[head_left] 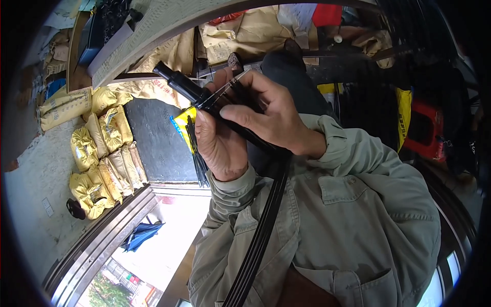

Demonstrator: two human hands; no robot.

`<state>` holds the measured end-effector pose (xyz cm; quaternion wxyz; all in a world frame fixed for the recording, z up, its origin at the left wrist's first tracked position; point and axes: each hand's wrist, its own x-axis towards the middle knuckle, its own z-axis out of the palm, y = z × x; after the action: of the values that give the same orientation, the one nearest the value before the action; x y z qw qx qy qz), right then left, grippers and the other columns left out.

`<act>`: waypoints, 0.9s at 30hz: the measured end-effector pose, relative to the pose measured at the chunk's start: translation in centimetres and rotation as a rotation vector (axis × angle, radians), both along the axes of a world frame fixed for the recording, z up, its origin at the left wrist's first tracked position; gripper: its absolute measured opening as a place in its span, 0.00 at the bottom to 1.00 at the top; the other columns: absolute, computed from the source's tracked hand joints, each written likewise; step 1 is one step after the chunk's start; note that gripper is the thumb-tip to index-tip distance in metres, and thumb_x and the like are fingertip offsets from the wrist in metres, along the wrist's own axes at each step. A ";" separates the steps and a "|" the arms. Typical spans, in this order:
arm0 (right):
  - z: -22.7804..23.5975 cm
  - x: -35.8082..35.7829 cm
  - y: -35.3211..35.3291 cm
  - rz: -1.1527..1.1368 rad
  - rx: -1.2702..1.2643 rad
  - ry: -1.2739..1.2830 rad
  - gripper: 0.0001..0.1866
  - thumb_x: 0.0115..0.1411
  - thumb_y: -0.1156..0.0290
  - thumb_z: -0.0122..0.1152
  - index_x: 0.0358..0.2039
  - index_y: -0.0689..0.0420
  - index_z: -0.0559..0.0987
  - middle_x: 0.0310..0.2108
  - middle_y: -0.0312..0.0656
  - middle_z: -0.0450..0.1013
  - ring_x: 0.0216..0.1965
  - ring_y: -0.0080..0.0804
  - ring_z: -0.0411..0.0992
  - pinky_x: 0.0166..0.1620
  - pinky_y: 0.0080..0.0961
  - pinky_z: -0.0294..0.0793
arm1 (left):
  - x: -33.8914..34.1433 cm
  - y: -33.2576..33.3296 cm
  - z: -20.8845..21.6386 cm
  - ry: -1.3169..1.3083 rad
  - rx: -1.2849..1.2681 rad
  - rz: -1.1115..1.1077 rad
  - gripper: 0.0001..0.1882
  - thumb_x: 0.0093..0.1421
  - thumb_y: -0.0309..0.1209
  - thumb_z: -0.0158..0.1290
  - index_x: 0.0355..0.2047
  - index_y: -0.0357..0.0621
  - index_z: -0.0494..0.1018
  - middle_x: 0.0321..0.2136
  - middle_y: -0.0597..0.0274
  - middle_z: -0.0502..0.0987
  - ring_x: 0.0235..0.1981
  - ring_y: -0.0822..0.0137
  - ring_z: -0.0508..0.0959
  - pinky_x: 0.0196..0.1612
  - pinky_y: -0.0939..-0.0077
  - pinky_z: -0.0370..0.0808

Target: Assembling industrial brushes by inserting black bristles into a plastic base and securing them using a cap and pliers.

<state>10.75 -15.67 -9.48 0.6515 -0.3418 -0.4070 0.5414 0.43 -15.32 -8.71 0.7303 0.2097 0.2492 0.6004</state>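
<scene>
Both hands are raised in front of my chest on what looks like a black umbrella frame (181, 87). Its stepped tube end points up and left. A bundle of long thin black ribs (263, 225) runs from it past my shirt to the lower edge. My left hand (222, 146) is closed around the frame from below, just behind the tube end. My right hand (273, 112) grips the ribs, thumb on top and fingers curled behind. A thin pale wire or cord (222, 92) shows between the hands; which fingers hold it I cannot tell.
More black rods (197, 153) lie by a yellow bag, left of my left wrist. Stacked yellow sacks (102, 153) line the left wall. A table edge (169, 46) curves across the far side. A red plastic stool (427, 130) stands at right. Beyond the doorway is a blue umbrella (142, 235).
</scene>
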 end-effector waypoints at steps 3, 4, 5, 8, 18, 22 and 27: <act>0.1 0.1 -0.1 0.022 -0.012 0.012 0.11 0.54 0.71 0.60 0.34 0.63 0.72 0.27 0.33 0.70 0.29 0.12 0.65 0.31 0.10 0.64 | 0.2 -0.2 0.2 0.036 -0.022 0.036 0.23 0.57 0.36 0.51 0.49 0.37 0.64 0.53 0.53 0.63 0.51 0.63 0.67 0.55 0.69 0.62; 0.2 0.3 -0.2 0.041 -0.039 0.004 0.11 0.53 0.71 0.61 0.34 0.63 0.73 0.27 0.33 0.70 0.29 0.12 0.65 0.31 0.10 0.64 | 0.3 -0.2 0.2 0.039 -0.022 0.036 0.23 0.57 0.36 0.51 0.49 0.37 0.64 0.53 0.53 0.63 0.51 0.63 0.67 0.55 0.69 0.62; 0.2 0.5 -0.2 0.060 -0.065 -0.003 0.10 0.52 0.72 0.61 0.33 0.63 0.74 0.26 0.33 0.71 0.29 0.12 0.65 0.31 0.10 0.65 | 0.3 -0.3 0.2 0.036 -0.007 0.049 0.23 0.57 0.37 0.50 0.50 0.37 0.64 0.54 0.52 0.62 0.51 0.62 0.66 0.55 0.68 0.62; 0.4 1.3 0.2 0.213 -0.204 0.090 0.09 0.51 0.73 0.62 0.32 0.63 0.76 0.26 0.34 0.72 0.28 0.13 0.66 0.32 0.11 0.66 | 0.4 -0.4 0.0 0.029 0.021 0.073 0.24 0.57 0.38 0.50 0.50 0.37 0.64 0.55 0.52 0.59 0.51 0.62 0.66 0.55 0.68 0.62; -0.6 2.2 1.6 0.516 -0.307 0.441 0.08 0.49 0.77 0.62 0.30 0.64 0.76 0.27 0.36 0.73 0.28 0.16 0.69 0.32 0.13 0.67 | -1.2 0.3 0.6 0.265 0.076 -0.105 0.29 0.60 0.41 0.44 0.55 0.34 0.56 0.56 0.55 0.58 0.53 0.66 0.63 0.55 0.72 0.58; 2.2 2.3 0.5 0.559 -0.295 0.471 0.10 0.48 0.79 0.61 0.33 0.64 0.74 0.26 0.37 0.73 0.29 0.19 0.70 0.33 0.13 0.67 | -0.8 0.3 2.7 0.310 0.126 -0.161 0.29 0.61 0.43 0.43 0.55 0.32 0.57 0.55 0.54 0.61 0.47 0.68 0.67 0.51 0.78 0.61; 4.1 2.3 1.3 0.190 -0.007 0.116 0.09 0.49 0.81 0.59 0.32 0.64 0.72 0.30 0.38 0.71 0.31 0.20 0.69 0.36 0.15 0.68 | 1.6 0.8 5.3 0.443 0.387 0.084 0.27 0.59 0.37 0.46 0.54 0.31 0.57 0.49 0.54 0.66 0.41 0.70 0.70 0.46 0.81 0.66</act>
<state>13.01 -14.35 -5.33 0.6185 -0.2720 -0.3972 0.6210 2.07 -14.53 -3.40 0.5791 0.4606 0.2921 0.6060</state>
